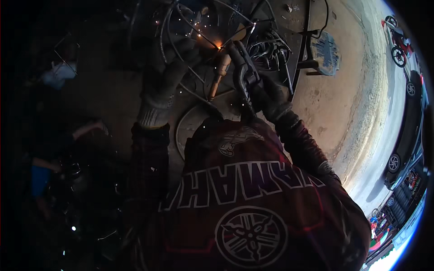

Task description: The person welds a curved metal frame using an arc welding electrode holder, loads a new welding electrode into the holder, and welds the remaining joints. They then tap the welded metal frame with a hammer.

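Note:
My left hand (165, 79), in a dark glove with a pale knitted cuff, is closed around the curved rods of a metal rod frame (190, 70). Its fingertips are partly lost in shadow. My right hand (270, 95), also gloved, grips a dark welding electrode holder (244, 74) that points up and left. An orange glow with flying sparks (219, 46) burns at a rod joint just left of the holder's tip. Between my hands lies an orange-brown tool with a long handle (220, 74); its kind is unclear.
Dark metal parts and rods (271, 52) are heaped right of the glow. A worn blue-grey stool (323, 53) stands farther right on bare ground. Beyond, a dark car (404, 131) and a red motorcycle (401, 43) line the road. A person's arm (90, 128) shows at left.

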Demonstrator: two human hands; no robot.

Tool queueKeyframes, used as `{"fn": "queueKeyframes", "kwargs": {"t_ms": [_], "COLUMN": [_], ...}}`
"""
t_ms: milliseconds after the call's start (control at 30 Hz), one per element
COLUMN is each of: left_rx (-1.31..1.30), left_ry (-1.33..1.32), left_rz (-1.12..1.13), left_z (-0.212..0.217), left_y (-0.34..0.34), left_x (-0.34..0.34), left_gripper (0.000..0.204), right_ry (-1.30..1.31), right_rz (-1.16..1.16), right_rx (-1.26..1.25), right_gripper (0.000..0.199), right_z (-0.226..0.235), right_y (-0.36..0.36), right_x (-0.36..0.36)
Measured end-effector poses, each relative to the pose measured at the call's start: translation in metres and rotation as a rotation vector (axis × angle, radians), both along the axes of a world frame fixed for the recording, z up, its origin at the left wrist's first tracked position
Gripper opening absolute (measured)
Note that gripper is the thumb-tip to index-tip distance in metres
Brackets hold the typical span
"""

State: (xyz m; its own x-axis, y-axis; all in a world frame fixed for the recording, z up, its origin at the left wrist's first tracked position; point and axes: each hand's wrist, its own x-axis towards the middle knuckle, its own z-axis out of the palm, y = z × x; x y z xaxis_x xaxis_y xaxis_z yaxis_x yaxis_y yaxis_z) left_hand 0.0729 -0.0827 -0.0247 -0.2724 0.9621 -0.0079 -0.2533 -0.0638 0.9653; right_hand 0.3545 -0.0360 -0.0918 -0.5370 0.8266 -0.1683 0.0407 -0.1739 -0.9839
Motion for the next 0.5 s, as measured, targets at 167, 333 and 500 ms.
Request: {"fn": "queueKeyframes", "kwargs": {"t_ms": [167, 333, 500], "left_rx": [-0.019, 0.055, 0.000], "left_ry": [0.214, -0.025, -0.220], "left_rz": [0.058, 0.027, -0.018], "left_z": [0.009, -0.003, -0.014], "left_y": [-0.002, -0.008, 0.000], "left_x": [0.001, 0.001, -0.002], "left_gripper": [0.071, 0.078, 0.080], "right_ry": [-0.225, -0.189, -0.007], "right_rz": [0.198, 0.031, -0.070], "right_rx": [0.700, 0.263, -0.076], "right_gripper": [0.028, 0.030, 0.043], "right_z": [-0.005, -0.001, 0.006], "right_y": [0.009, 0.003, -0.001], "right_x": [0.010, 0.014, 0.017]}}
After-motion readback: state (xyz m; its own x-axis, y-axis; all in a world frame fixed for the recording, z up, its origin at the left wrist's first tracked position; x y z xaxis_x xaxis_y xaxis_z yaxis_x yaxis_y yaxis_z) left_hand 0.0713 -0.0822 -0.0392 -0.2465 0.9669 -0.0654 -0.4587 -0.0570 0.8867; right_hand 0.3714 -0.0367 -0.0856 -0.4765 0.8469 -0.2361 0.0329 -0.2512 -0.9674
